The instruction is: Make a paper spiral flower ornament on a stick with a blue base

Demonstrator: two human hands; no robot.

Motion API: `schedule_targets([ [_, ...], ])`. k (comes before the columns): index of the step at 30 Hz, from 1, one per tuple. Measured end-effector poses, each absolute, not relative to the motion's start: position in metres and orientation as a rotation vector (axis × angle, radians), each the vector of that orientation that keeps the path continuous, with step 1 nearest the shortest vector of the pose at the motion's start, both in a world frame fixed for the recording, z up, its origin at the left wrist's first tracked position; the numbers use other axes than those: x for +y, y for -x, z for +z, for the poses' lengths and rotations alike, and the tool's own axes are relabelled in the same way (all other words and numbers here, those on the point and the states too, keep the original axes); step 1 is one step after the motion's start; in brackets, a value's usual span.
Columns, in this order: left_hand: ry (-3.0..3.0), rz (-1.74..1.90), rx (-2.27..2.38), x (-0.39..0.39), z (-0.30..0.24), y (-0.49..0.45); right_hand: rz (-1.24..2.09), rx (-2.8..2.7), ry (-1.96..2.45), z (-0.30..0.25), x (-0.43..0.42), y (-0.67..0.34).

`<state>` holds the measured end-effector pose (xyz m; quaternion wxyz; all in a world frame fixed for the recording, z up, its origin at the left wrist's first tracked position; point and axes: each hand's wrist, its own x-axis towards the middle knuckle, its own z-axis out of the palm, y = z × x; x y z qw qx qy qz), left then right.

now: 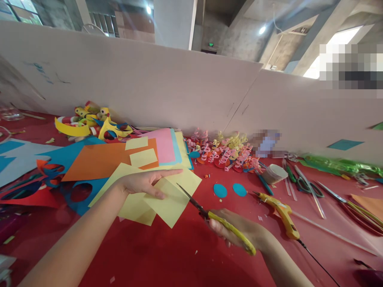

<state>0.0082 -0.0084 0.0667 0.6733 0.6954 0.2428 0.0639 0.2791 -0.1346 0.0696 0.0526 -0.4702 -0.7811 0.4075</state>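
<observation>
My right hand (243, 227) clamps the scissors (231, 229); my left hand (143, 181) has thumb and forefinger apart over yellow paper (171, 205), mid-surface (185, 257), but I can't tell whether hidden fingers pinch it. I'd expect light, easily creased sheets, best held near an edge.
</observation>
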Motion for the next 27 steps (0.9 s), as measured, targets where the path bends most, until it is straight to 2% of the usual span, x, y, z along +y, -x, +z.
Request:
schedule_targets([
  [27,-1.632,0.144,0.548,-0.006,0.069,0.0,1.246,-2.234,1.384,0.052,-0.131,-0.277],
])
